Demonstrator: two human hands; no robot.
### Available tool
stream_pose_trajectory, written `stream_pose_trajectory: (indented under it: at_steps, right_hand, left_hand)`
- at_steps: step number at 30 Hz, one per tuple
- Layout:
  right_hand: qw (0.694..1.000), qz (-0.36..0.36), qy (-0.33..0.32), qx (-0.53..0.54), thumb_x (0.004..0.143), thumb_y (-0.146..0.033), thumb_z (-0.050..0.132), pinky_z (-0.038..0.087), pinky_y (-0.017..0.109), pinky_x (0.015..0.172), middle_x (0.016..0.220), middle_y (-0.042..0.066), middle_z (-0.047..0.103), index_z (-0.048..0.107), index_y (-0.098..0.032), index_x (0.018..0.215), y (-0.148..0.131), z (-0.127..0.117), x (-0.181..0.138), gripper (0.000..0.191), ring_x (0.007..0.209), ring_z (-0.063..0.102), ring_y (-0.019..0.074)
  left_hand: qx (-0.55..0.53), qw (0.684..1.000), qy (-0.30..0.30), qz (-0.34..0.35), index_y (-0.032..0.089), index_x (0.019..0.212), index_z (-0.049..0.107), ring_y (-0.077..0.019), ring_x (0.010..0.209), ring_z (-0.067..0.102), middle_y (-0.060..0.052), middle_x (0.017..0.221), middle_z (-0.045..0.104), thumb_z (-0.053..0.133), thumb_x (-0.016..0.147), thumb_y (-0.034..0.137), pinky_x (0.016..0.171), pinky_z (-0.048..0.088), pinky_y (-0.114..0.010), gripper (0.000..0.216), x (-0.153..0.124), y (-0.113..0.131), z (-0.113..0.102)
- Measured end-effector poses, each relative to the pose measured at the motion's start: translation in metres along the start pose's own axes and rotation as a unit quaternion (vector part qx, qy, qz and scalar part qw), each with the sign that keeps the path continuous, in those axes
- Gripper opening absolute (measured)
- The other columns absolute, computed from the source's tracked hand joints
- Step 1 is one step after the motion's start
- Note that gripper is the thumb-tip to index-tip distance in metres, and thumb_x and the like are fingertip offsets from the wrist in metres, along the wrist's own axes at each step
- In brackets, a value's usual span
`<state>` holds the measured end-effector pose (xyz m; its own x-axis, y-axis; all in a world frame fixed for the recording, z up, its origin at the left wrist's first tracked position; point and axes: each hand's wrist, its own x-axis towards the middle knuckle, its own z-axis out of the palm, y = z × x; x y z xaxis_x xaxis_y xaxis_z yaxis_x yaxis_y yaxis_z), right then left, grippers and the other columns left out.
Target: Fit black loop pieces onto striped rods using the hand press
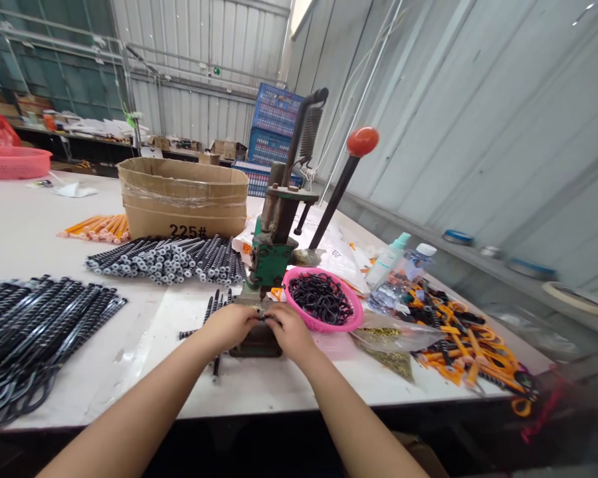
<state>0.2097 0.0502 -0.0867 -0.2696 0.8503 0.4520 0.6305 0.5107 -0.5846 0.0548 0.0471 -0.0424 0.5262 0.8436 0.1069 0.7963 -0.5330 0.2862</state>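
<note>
My left hand and my right hand meet at the base of a green hand press on the white table. Both hands have their fingers curled together around a small dark part between them; I cannot make out what it is. The press lever with its red knob leans up to the right, untouched. A pink bowl of black rings sits just right of my right hand. A few black ridged handles lie beside my left hand.
Rows of black ridged handles and a larger pile lie at the left. A cardboard box marked 225# stands behind. Orange and black parts, bottles and a bag of small brass pieces fill the right side.
</note>
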Motion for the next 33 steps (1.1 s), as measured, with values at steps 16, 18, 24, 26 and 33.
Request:
stream_pose_trajectory:
  at_steps: [16, 18, 24, 26, 33]
  right_hand:
    - [0.994, -0.075, 0.009, -0.079, 0.071, -0.015, 0.048, 0.039, 0.037, 0.079, 0.083, 0.005, 0.059, 0.063, -0.021, 0.079, 0.009, 0.01, 0.006, 0.018, 0.085, 0.05, 0.0192]
    - [0.992, -0.074, 0.061, -0.077, 0.072, -0.02, 0.049, 0.037, 0.04, 0.08, 0.084, 0.006, 0.059, 0.063, -0.02, 0.08, -0.001, -0.004, 0.006, 0.016, 0.086, 0.05, 0.0205]
    - [0.937, 0.005, 0.325, 0.131, 0.083, -0.037, 0.009, 0.039, 0.032, 0.075, 0.12, 0.006, 0.041, 0.045, -0.019, 0.11, -0.048, -0.132, 0.089, 0.049, 0.101, 0.046, 0.0142]
    - [0.957, 0.012, 0.248, 0.151, 0.075, -0.034, -0.015, 0.036, 0.028, 0.071, 0.118, 0.004, 0.042, 0.05, -0.009, 0.102, -0.063, -0.177, 0.118, 0.075, 0.095, 0.049, 0.0116]
    - [0.976, 0.021, 0.081, 0.202, 0.077, -0.05, 0.013, 0.041, 0.029, 0.059, 0.063, 0.0, 0.06, 0.059, -0.013, 0.089, -0.096, -0.197, 0.039, 0.06, 0.057, 0.057, 0.0071]
  left_hand:
    - [0.118, 0.993, 0.005, 0.025, 0.023, 0.101, 0.052, -0.0186, 0.076, 0.056, -0.006, 0.086, 0.059, 0.036, 0.076, 0.016, 0.063, 0.042, -0.028, 0.03, 0.011, -0.023, 0.017]
    - [0.137, 0.99, -0.003, 0.035, 0.022, 0.105, 0.049, -0.0192, 0.073, 0.056, -0.007, 0.083, 0.059, 0.037, 0.074, 0.013, 0.061, 0.041, -0.028, 0.034, 0.01, -0.023, 0.015]
    - [0.184, 0.982, -0.025, 0.046, 0.022, 0.108, 0.046, -0.0186, 0.069, 0.056, -0.008, 0.084, 0.058, 0.036, 0.073, 0.012, 0.059, 0.041, -0.028, 0.038, 0.011, -0.021, 0.011]
    - [0.194, 0.979, -0.029, 0.049, 0.022, 0.108, 0.047, -0.0189, 0.07, 0.056, -0.009, 0.086, 0.058, 0.036, 0.074, 0.012, 0.059, 0.04, -0.028, 0.037, 0.013, -0.021, 0.01]
    - [0.2, 0.977, -0.015, 0.071, 0.02, 0.105, 0.049, -0.0201, 0.066, 0.057, -0.009, 0.082, 0.059, 0.036, 0.073, 0.011, 0.055, 0.04, -0.029, 0.036, 0.013, -0.02, 0.008]
